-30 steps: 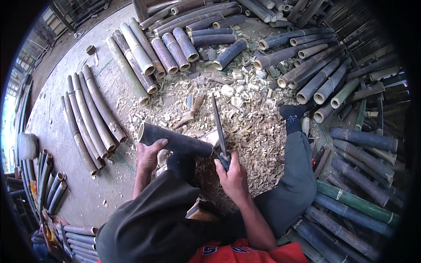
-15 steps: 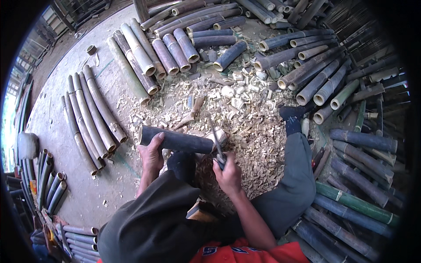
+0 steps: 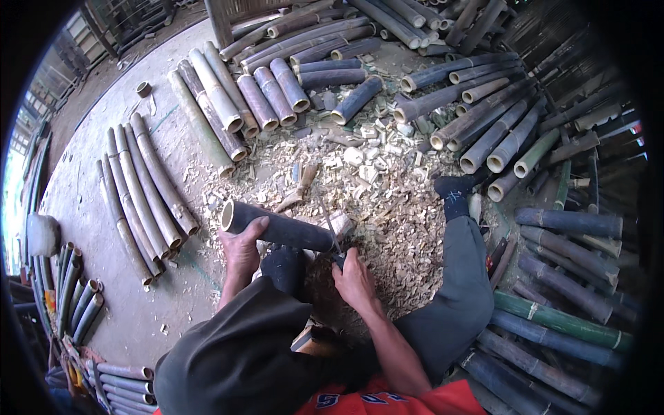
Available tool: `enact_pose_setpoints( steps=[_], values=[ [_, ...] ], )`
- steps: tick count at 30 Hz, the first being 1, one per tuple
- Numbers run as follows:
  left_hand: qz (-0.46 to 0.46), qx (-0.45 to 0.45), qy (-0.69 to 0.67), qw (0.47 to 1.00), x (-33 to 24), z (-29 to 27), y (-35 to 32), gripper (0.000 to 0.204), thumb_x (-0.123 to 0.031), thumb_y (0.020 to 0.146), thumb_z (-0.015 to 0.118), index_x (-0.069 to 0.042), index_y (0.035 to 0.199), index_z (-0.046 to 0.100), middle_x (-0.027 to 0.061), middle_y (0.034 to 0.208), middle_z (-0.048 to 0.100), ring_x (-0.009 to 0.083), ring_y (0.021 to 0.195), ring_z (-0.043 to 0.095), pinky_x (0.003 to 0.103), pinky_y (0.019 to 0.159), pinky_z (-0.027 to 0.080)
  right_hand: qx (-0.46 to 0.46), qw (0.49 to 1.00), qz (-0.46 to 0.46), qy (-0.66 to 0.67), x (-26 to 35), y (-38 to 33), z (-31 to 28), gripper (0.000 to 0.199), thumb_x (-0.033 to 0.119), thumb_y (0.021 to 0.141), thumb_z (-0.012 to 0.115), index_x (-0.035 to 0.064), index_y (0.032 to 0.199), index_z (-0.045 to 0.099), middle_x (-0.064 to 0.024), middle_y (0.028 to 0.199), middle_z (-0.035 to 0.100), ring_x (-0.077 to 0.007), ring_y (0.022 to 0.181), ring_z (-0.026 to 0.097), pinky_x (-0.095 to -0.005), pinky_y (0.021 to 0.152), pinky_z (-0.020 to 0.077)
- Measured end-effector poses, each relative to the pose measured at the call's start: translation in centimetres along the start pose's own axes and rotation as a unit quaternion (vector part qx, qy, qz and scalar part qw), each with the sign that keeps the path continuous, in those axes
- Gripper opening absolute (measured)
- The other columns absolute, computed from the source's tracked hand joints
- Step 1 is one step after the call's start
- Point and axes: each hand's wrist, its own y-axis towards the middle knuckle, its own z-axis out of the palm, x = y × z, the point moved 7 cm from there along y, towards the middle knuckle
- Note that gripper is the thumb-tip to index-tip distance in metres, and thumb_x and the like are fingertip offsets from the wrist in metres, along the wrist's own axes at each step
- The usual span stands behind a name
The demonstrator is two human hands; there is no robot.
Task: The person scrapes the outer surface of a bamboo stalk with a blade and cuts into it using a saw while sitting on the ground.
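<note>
A dark bamboo tube (image 3: pixel 283 229) lies almost level in front of me, its pale cut rim facing left. My left hand (image 3: pixel 241 242) grips it near that end, thumb on top and fingers beneath. My right hand (image 3: pixel 354 277) is closed around the dark handle of a knife (image 3: pixel 330 225), whose narrow blade points up and away beside the tube's right end. Behind that end sits a pale wooden block (image 3: pixel 341 223), partly covered by the blade. Whether the blade touches the bamboo I cannot tell.
Bamboo chips (image 3: pixel 401 242) cover the floor between my legs. A forked piece of wood (image 3: pixel 301 188) lies just beyond the tube. Long bamboo poles (image 3: pixel 149 187) rest at the left, with short dark tubes (image 3: pixel 273 93) farther off. More bamboo (image 3: pixel 560 318) is stacked along the right.
The bamboo tube has tilted and turned, so more of its left opening shows. The knife in my right hand has shifted slightly left and down, with its blade angled more to the left.
</note>
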Motion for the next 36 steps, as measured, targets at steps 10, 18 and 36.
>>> enact_pose_setpoints(
  steps=[10,18,36],
  values=[
    [-0.039,0.011,0.042,0.998,0.2,-1.1,0.0,0.038,-0.002,0.076,0.085,0.003,0.110,0.068,0.0102,0.095,0.074,0.0213,0.086,0.073,0.037,0.085,0.061,-0.002,0.998,0.003,-0.059,-0.1,-0.5,1.2,0.037,0.029,0.103,0.067,0.0005,0.117,0.048,-0.0274,0.088,0.073,-0.0484,0.084,0.073,-0.0572,0.071,0.0580],
    [-0.007,0.003,0.070,0.998,-0.3,-2.0,-0.3,0.039,-0.004,0.075,0.087,0.000,0.109,0.068,0.0066,0.092,0.073,0.0177,0.083,0.071,0.034,0.079,0.059,-0.110,0.976,-0.117,0.148,6.0,-3.9,-5.1,0.035,0.030,0.103,0.066,0.0009,0.114,0.050,-0.0257,0.088,0.073,-0.0472,0.081,0.073,-0.0561,0.068,0.0565],
    [-0.089,0.070,-0.067,0.991,0.7,-1.2,0.6,0.057,-0.008,0.072,0.086,0.003,0.123,0.061,0.0111,0.106,0.069,0.0250,0.098,0.071,0.041,0.091,0.059,-0.014,0.999,-0.015,-0.029,-3.6,0.2,1.8,0.041,0.034,0.103,0.066,0.0017,0.119,0.047,-0.0298,0.087,0.072,-0.0500,0.085,0.073,-0.0612,0.073,0.0560]
  ],
)
